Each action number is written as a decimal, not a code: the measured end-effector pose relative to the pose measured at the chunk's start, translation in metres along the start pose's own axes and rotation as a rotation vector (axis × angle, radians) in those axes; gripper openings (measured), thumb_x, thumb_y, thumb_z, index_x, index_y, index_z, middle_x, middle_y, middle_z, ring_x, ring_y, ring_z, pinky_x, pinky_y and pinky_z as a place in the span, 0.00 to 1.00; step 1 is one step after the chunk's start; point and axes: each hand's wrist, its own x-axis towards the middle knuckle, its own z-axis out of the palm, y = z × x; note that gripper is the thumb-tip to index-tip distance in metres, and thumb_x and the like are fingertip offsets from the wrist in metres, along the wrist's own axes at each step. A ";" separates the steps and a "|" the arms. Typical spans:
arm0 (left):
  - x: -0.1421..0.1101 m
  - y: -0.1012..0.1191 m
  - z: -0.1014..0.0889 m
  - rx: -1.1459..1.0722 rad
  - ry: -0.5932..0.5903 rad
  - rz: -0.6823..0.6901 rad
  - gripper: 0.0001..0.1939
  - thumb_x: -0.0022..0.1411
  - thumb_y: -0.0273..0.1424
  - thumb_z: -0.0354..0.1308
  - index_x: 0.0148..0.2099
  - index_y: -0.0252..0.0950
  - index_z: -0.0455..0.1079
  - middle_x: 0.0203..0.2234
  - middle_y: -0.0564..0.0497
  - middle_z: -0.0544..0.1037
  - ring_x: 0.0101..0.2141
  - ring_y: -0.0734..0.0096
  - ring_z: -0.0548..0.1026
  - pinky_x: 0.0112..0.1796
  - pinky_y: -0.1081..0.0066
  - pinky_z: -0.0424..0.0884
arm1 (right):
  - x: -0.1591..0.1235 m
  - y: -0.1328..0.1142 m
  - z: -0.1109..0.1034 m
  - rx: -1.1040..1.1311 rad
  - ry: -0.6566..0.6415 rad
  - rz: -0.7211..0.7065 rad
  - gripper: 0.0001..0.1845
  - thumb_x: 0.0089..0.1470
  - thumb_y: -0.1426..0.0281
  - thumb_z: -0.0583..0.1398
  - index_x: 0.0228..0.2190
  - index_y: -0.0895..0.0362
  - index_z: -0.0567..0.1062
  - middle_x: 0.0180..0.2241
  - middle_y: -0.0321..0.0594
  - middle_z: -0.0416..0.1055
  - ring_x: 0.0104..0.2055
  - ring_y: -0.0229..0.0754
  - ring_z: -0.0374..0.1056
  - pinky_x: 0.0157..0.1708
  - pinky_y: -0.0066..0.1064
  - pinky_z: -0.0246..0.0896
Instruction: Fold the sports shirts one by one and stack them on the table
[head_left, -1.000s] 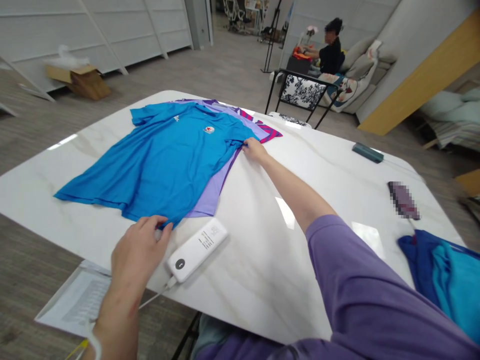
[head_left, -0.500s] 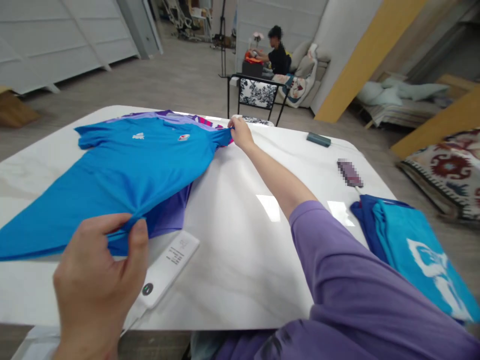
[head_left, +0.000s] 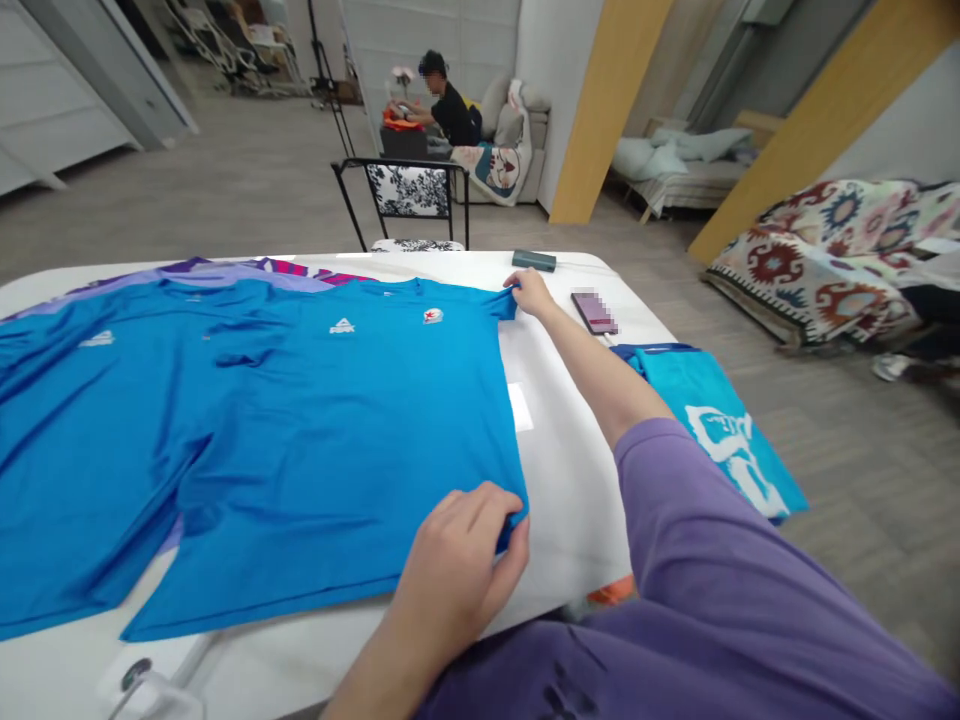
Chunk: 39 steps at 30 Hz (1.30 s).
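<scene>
A blue T-shirt (head_left: 360, 430) with white chest marks and a small red-and-white badge lies spread over the table. My left hand (head_left: 469, 550) pinches its lower right corner near the table's front edge. At the far side, my right hand (head_left: 531, 291) grips the end of its right sleeve. Left of it is another blue T-shirt (head_left: 82, 440), partly overlapped by the first one. Purple and lilac garments (head_left: 195, 268) show beneath both along the back.
Folded blue clothes (head_left: 712, 420) with a white print lie at the table's right end. Near them are a phone (head_left: 595, 312) and a dark green case (head_left: 534, 261). A white device (head_left: 150, 670) sits at the front left. Behind the table stands a chair (head_left: 412, 190); a person (head_left: 450, 110) sits farther back.
Both hands have moved right with the blue T-shirt, which is now spread flat instead of bunched at the left hand. A second blue T-shirt is now visible on the left. My view has turned right.
</scene>
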 end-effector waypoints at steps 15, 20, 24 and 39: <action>0.028 0.022 0.087 -0.094 -0.368 -0.036 0.13 0.82 0.42 0.59 0.62 0.45 0.76 0.57 0.44 0.84 0.56 0.54 0.83 0.56 0.52 0.78 | -0.114 0.092 -0.077 -0.238 -0.099 0.021 0.29 0.70 0.64 0.66 0.68 0.59 0.78 0.78 0.57 0.61 0.76 0.74 0.57 0.77 0.67 0.55; -0.060 -0.070 -0.001 0.217 -0.288 -0.269 0.15 0.80 0.41 0.60 0.62 0.47 0.79 0.60 0.43 0.82 0.60 0.48 0.80 0.59 0.49 0.77 | -0.264 0.017 -0.092 -0.057 -0.421 -0.337 0.33 0.73 0.47 0.62 0.70 0.49 0.76 0.74 0.51 0.68 0.69 0.65 0.73 0.71 0.59 0.70; -0.144 -0.104 -0.049 0.325 -0.242 -0.467 0.20 0.76 0.46 0.62 0.64 0.49 0.79 0.64 0.45 0.82 0.64 0.45 0.79 0.65 0.46 0.75 | -0.392 0.003 -0.107 0.049 -0.554 -0.335 0.25 0.71 0.42 0.62 0.61 0.36 0.82 0.63 0.46 0.78 0.61 0.58 0.79 0.62 0.56 0.80; -0.227 -0.101 -0.064 0.227 -0.119 -0.617 0.21 0.77 0.51 0.59 0.59 0.44 0.80 0.62 0.44 0.82 0.64 0.51 0.77 0.70 0.50 0.70 | -0.510 0.036 -0.111 -0.192 -0.371 -0.101 0.21 0.74 0.48 0.55 0.47 0.40 0.85 0.54 0.49 0.83 0.59 0.63 0.79 0.59 0.64 0.77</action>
